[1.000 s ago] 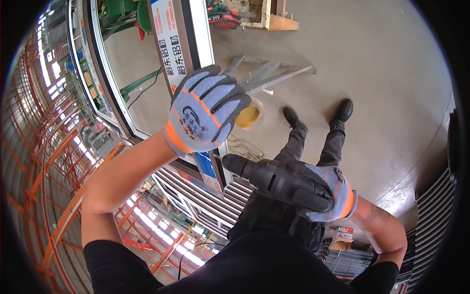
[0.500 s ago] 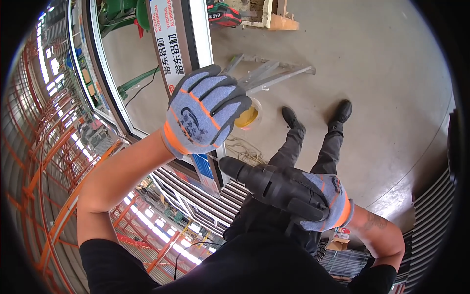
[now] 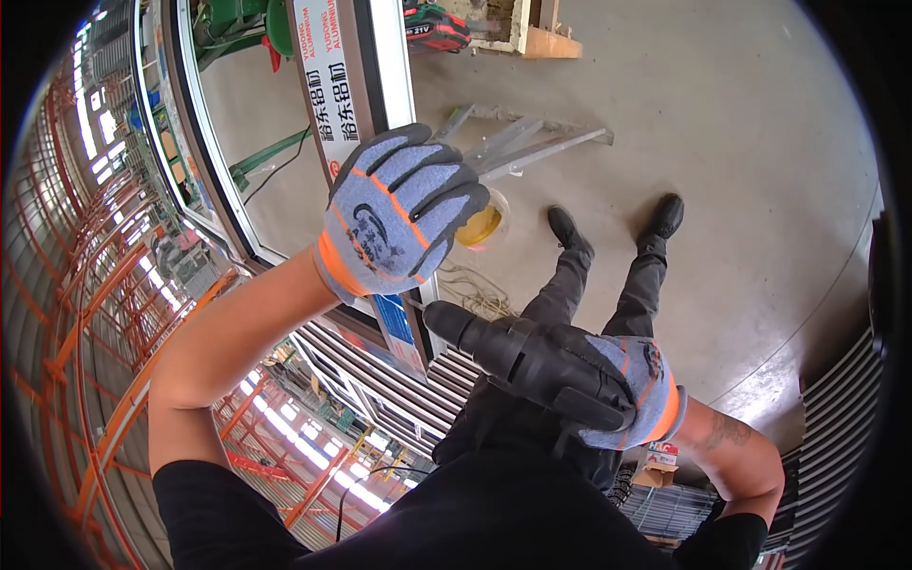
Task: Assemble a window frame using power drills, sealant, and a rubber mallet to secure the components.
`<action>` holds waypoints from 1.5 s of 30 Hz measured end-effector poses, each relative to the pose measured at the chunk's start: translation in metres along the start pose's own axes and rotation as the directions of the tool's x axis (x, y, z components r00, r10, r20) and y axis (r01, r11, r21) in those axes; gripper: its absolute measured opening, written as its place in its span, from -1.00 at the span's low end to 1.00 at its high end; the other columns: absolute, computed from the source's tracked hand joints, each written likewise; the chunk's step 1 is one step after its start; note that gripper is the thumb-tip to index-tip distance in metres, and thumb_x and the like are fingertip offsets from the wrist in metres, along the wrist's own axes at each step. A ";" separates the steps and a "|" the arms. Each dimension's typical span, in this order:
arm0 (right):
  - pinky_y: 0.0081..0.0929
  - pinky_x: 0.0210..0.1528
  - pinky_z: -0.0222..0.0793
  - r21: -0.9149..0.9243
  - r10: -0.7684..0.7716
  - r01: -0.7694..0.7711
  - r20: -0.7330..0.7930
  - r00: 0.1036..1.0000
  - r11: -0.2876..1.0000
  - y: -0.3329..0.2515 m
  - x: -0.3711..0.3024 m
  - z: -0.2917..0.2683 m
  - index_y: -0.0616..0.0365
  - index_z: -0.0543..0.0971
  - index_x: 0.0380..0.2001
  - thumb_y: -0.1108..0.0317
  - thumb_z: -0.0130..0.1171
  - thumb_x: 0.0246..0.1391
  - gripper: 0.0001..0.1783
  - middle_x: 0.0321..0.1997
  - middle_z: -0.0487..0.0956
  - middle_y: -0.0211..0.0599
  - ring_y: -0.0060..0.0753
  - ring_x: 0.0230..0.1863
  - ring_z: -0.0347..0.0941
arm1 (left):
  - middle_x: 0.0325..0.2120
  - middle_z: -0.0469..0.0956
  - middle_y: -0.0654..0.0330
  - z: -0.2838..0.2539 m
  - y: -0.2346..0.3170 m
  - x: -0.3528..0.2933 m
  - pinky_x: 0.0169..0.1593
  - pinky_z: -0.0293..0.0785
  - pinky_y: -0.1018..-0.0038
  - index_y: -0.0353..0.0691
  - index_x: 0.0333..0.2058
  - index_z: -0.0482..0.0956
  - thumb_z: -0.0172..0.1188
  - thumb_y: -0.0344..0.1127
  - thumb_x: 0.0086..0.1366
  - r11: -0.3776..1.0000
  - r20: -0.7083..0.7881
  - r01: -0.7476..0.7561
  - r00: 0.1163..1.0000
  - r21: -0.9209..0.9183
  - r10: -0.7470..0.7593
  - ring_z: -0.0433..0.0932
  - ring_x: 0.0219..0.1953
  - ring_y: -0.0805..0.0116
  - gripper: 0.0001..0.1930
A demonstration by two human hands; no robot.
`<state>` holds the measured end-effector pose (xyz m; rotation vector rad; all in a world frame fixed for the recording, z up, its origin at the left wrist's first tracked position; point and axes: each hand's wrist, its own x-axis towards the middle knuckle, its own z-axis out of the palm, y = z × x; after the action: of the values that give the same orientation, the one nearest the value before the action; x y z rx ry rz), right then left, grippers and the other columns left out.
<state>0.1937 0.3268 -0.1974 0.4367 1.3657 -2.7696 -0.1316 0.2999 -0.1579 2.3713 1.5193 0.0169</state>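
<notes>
My left hand (image 3: 389, 214), in a blue-grey work glove with orange trim, is wrapped over a long aluminium frame bar (image 3: 334, 104) faced with printed film. Its fingers curl down around the bar's far side. My right hand (image 3: 638, 389), gloved alike, grips a black power drill (image 3: 513, 351) that points left. The drill's thin bit meets the side of the bar just below my left hand; whether it has entered the metal cannot be made out. A blue label (image 3: 394, 321) sits on the bar near its close end.
A second frame bar (image 3: 204, 142) runs along the left. Beyond the bar stand a grey metal stand (image 3: 532, 142), a yellow-filled bucket (image 3: 483, 223) and a red-and-black cordless tool (image 3: 437, 28). Coiled rope (image 3: 475, 293) lies on the floor. Stacked profiles (image 3: 380, 380) lie below the bar.
Almost nothing differs. The drill and my right hand have shifted very slightly, while my left hand keeps its place on the bar.
</notes>
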 end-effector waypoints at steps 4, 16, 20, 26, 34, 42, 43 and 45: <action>-0.49 -0.11 0.44 -0.033 -0.024 0.025 0.049 0.999 0.999 0.002 0.001 -0.002 0.23 0.47 -0.01 0.27 0.35 -0.08 -0.45 -0.17 0.59 -0.27 -0.36 -0.22 0.55 | -0.24 0.63 0.21 -0.001 0.001 0.001 0.07 0.43 0.09 -0.10 -0.27 0.62 0.13 -0.35 -0.11 1.000 -0.006 -0.002 1.000 -0.012 0.002 0.59 -0.14 0.16 -0.67; -0.46 -0.21 0.41 -0.103 -0.002 0.005 0.030 1.000 0.995 0.004 0.012 -0.004 0.16 0.52 -0.20 0.34 0.30 -0.03 -0.70 -0.23 0.55 -0.33 -0.38 -0.27 0.51 | -0.23 0.63 0.19 -0.003 -0.001 0.002 0.03 0.46 0.13 -0.10 -0.26 0.63 0.14 -0.32 -0.11 1.000 0.025 -0.018 1.000 0.000 0.018 0.60 -0.14 0.18 -0.66; -0.38 -0.08 0.45 -0.068 -0.006 0.011 0.069 0.998 0.998 0.012 0.012 -0.003 0.18 0.40 0.15 0.16 0.38 -0.17 -0.23 -0.15 0.61 -0.24 -0.14 -0.22 0.55 | -0.23 0.63 0.21 -0.005 0.001 0.003 0.04 0.46 0.15 -0.08 -0.27 0.64 0.15 -0.31 -0.12 1.000 0.014 -0.003 1.000 0.014 0.003 0.60 -0.14 0.19 -0.67; -0.40 -0.04 0.41 -0.312 0.021 0.026 0.148 0.989 0.950 0.004 0.015 -0.009 0.15 0.44 0.08 0.15 0.36 -0.13 -0.32 -0.08 0.57 -0.24 -0.23 -0.13 0.52 | -0.22 0.63 0.24 -0.007 0.001 0.002 0.06 0.46 0.16 -0.07 -0.26 0.65 0.18 -0.31 -0.12 1.000 0.044 -0.002 0.999 0.021 0.002 0.59 -0.12 0.22 -0.66; -0.38 -0.17 0.40 -0.321 -0.032 0.063 0.099 0.995 0.945 -0.005 0.022 -0.004 0.05 0.53 -0.09 0.14 0.31 -0.08 -0.54 -0.20 0.56 -0.29 -0.19 -0.23 0.49 | -0.20 0.61 0.24 -0.009 0.002 0.005 0.09 0.44 0.15 -0.09 -0.25 0.65 0.21 -0.36 -0.14 1.000 0.087 -0.010 0.996 -0.018 0.011 0.57 -0.08 0.21 -0.64; -0.39 -0.16 0.40 -0.438 -0.162 0.193 0.109 0.981 0.878 -0.003 0.021 -0.007 0.06 0.53 -0.06 0.16 0.29 -0.07 -0.53 -0.15 0.56 -0.27 -0.14 -0.21 0.49 | -0.18 0.60 0.24 -0.012 0.005 0.007 0.11 0.43 0.14 -0.08 -0.23 0.65 0.21 -0.37 -0.14 1.000 0.111 -0.008 0.994 -0.022 0.010 0.56 -0.07 0.22 -0.62; -0.35 -0.16 0.43 -0.437 -0.129 0.168 0.118 0.985 0.883 -0.009 0.025 -0.008 0.07 0.54 -0.07 0.16 0.29 -0.07 -0.53 -0.15 0.57 -0.26 -0.15 -0.22 0.51 | -0.18 0.60 0.23 -0.012 0.005 0.007 0.11 0.43 0.14 -0.08 -0.23 0.65 0.21 -0.37 -0.14 1.000 0.109 -0.013 0.994 -0.018 0.015 0.56 -0.07 0.22 -0.62; -0.30 -0.15 0.46 -0.436 -0.095 0.141 0.127 0.987 0.889 -0.010 0.024 -0.008 0.08 0.55 -0.07 0.16 0.30 -0.07 -0.53 -0.15 0.58 -0.25 -0.16 -0.24 0.54 | -0.18 0.60 0.23 -0.013 0.004 0.009 0.11 0.43 0.14 -0.08 -0.22 0.65 0.21 -0.37 -0.14 1.000 0.120 -0.016 0.993 -0.021 0.018 0.56 -0.07 0.22 -0.62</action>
<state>0.1712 0.3413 -0.2004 0.1915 1.9818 -2.4008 -0.1269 0.3093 -0.1463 2.3250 1.4369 -0.1046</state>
